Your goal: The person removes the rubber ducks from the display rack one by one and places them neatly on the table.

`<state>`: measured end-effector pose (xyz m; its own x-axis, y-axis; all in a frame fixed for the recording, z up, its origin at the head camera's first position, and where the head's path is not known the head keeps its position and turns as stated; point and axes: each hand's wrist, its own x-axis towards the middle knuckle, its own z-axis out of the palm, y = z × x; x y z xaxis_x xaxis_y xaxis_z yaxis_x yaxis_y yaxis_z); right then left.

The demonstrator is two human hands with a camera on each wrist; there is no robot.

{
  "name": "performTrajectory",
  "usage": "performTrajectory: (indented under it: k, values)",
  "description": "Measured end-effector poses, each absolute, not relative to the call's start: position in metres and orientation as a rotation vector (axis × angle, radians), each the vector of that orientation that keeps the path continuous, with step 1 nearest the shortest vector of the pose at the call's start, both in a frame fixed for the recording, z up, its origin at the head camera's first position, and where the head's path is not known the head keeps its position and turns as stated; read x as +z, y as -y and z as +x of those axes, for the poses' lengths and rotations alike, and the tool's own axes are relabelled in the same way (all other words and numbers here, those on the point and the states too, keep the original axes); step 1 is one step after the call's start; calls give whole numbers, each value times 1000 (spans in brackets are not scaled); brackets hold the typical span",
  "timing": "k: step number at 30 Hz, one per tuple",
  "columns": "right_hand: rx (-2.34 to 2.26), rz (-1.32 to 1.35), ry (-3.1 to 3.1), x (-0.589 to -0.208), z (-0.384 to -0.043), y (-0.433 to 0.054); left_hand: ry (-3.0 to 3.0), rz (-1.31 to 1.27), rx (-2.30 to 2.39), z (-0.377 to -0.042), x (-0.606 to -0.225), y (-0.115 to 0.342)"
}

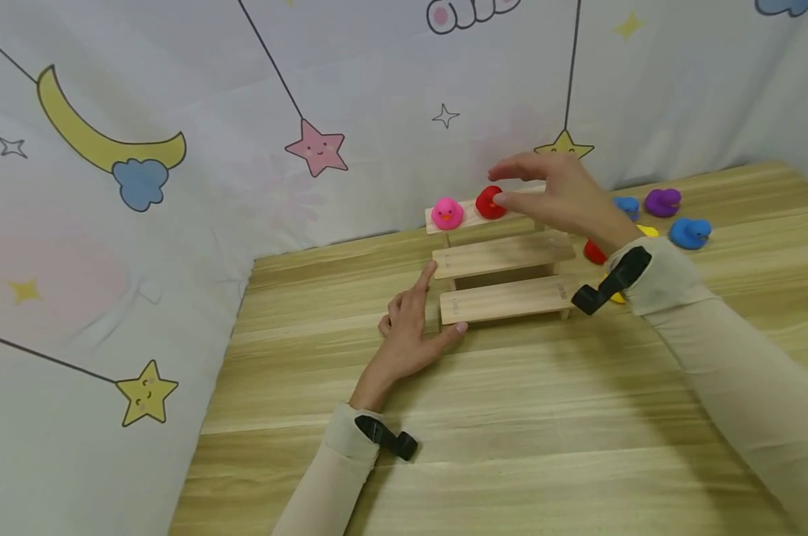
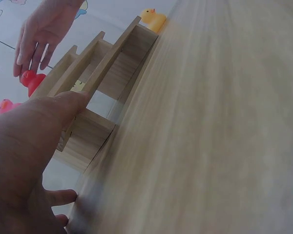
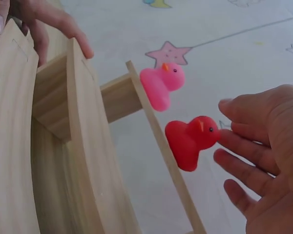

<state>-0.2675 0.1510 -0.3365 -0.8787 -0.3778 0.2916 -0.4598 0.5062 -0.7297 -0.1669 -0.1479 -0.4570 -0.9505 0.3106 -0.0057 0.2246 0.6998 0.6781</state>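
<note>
A wooden three-step rack (image 1: 504, 257) stands on the table, with a pink rubber duck (image 1: 447, 214) and a red rubber duck (image 1: 490, 202) on its top step. My right hand (image 1: 564, 192) is at the red duck, thumb and fingers spread apart rather than closed round it. In the right wrist view a fingertip sits right by the red duck's head (image 3: 203, 129); contact is hard to tell. My left hand (image 1: 406, 335) rests against the rack's left end, index finger stretched to the middle step and thumb at the lowest step's front edge.
Right of the rack, partly behind my right arm, are several more ducks: a purple duck (image 1: 663, 202), a blue duck (image 1: 690, 233), another red duck (image 1: 595, 251) and yellow ones. A patterned cloth (image 1: 377, 89) hangs behind the table (image 1: 511, 432).
</note>
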Motion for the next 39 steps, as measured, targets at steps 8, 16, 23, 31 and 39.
performTrajectory:
  k: [8, 16, 23, 31, 39]
  values:
    - [1347, 701, 2693, -345, -272, -143, -2784, 438, 1078, -167, -456, 147]
    - [1330, 711, 2645, -348, -273, -145, -2789, 437, 1083, -167, -454, 147]
    - [1360, 689, 2583, -344, -267, -148, -2785, 435, 1086, -167, -454, 147]
    - [1398, 688, 2565, -341, -259, -158, -2783, 433, 1100, -166, -456, 147]
    - [1369, 622, 2615, -344, -249, -171, -2782, 431, 1092, -166, -455, 147]
